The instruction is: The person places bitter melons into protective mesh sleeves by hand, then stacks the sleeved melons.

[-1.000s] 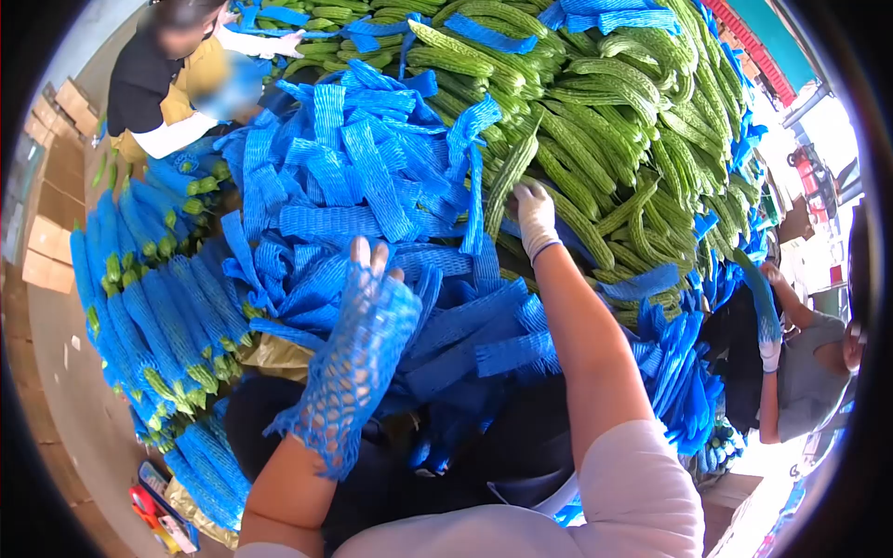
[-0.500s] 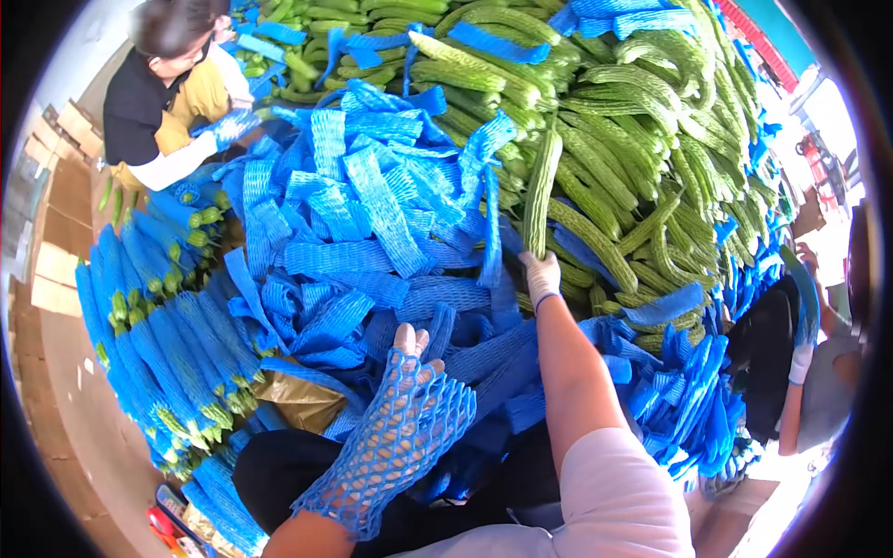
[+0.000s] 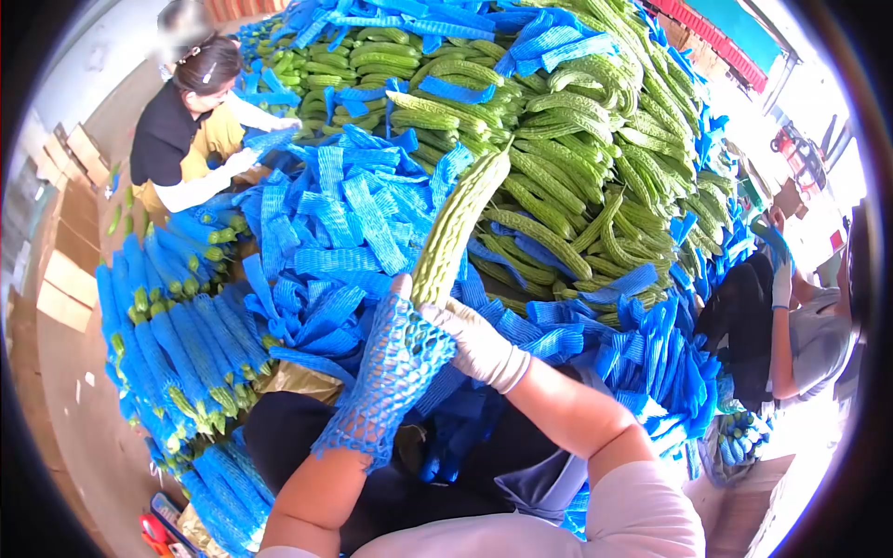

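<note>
A long, ridged green bitter melon [image 3: 462,219] points up and away from me, its lower end between my two hands. My right hand [image 3: 476,346], in a pale glove, is closed round that end. A blue foam net sleeve [image 3: 358,409] is stretched over my left hand [image 3: 398,325] and wrist. The fingers of my left hand close against the melon's lower end, partly hidden by the netting. Beyond my hands lies a heap of loose blue net sleeves [image 3: 372,209]. Behind it, to the right, rises a big pile of bare bitter melons [image 3: 558,177].
Netted bitter melons [image 3: 191,349] lie in rows at the left. A co-worker [image 3: 191,130] sits at the upper left, hands at blue netting. Another person [image 3: 809,344] sits at the right, holding a blue sleeve. Cardboard boxes [image 3: 74,251] line the left side.
My right hand has pulled a bitter melon off the pile and back toward me. Its lower end now meets my left hand, which has closed on it. The view has shifted a little.
</note>
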Available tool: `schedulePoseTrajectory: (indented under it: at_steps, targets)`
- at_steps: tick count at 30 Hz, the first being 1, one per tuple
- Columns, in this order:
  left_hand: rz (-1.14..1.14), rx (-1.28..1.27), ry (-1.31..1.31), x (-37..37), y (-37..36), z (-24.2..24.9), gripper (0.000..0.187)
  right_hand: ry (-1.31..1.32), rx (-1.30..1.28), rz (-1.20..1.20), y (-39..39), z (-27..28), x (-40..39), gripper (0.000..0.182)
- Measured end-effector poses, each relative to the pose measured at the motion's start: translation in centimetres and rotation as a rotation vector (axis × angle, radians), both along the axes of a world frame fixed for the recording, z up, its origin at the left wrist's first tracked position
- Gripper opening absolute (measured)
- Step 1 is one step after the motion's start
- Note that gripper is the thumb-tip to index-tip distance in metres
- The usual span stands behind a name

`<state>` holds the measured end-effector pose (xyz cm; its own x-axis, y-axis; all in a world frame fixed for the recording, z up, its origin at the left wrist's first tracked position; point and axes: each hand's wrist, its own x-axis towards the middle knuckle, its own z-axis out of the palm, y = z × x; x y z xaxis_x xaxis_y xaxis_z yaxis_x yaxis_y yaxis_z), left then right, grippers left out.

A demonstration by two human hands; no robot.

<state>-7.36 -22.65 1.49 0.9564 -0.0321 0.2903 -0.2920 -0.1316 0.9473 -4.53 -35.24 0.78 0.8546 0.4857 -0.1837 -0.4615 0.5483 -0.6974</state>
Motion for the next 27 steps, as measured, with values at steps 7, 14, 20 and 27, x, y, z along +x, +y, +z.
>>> schedulePoseTrajectory:
  at_steps: [7,14,20,27]
  targets:
    - [-0.327,0.809,-0.051,-1.7,2.6,3.6,0.023,-0.121,-0.412,0.103,-1.7,1.7,-4.8,0.055]
    - [-0.121,0.84,-0.052,-4.4,1.3,1.7,0.03,-0.407,-0.596,-0.373,-1.8,0.7,-2.8,0.025]
    - [-0.252,0.142,0.14,-7.1,2.1,-1.1,0.033,-0.534,-1.264,-0.633,-5.2,-1.3,5.3,0.028]
    - [-0.248,-0.827,0.659,-7.6,0.6,4.4,0.043,-0.438,-1.399,-0.901,-10.5,-5.3,6.8,0.056]
